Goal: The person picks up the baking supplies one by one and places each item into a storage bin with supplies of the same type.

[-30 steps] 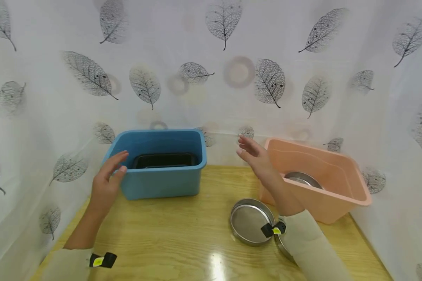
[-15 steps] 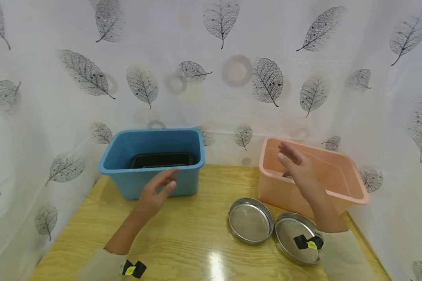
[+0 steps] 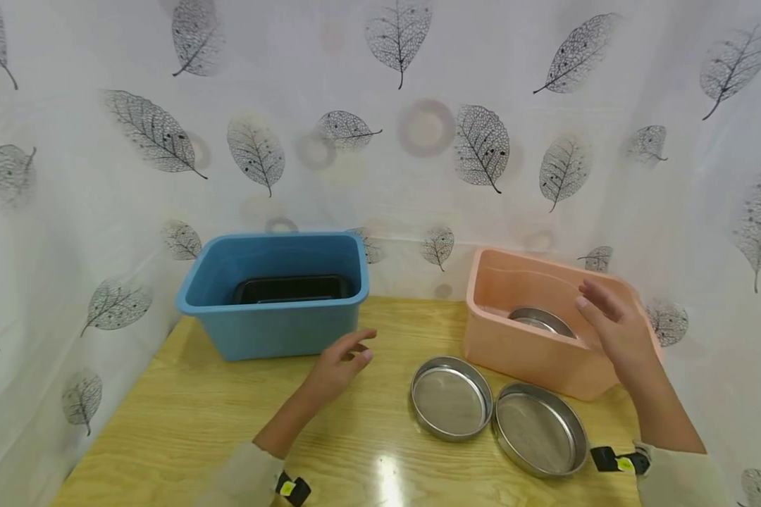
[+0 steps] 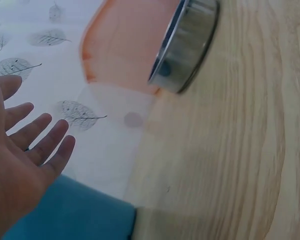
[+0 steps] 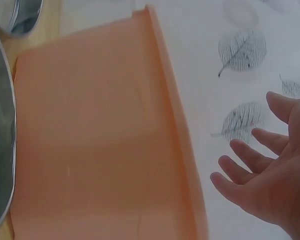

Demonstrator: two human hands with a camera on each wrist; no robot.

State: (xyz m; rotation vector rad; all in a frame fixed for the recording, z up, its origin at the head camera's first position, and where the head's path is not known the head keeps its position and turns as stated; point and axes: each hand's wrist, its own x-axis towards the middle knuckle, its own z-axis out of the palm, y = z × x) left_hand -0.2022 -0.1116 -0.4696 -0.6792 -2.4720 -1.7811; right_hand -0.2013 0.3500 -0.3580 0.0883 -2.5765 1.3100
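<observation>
Two round metal pans, perhaps sieves, lie side by side on the wooden table: the left pan [image 3: 452, 398] and the right pan [image 3: 539, 431]. My left hand [image 3: 339, 366] hovers with relaxed fingers between the blue bin [image 3: 285, 331] and the left pan, holding nothing. Over the right end of the pink bin [image 3: 533, 355] is my right hand [image 3: 624, 334], its fingers loosely spread and nothing in them. A third metal pan [image 3: 541, 320] sits inside the pink bin. In the right wrist view the right hand [image 5: 270, 165] shows an open palm beyond the bin's rim.
Inside the blue bin lies a black rectangular tray [image 3: 292, 289]. A white curtain with leaf prints [image 3: 355, 183] hangs behind and along both sides of the wooden table [image 3: 228, 408].
Both hands have moved right and lower: the left from over the blue bin to in front of it, the right across the pink bin. The right pan has come fully into sight.
</observation>
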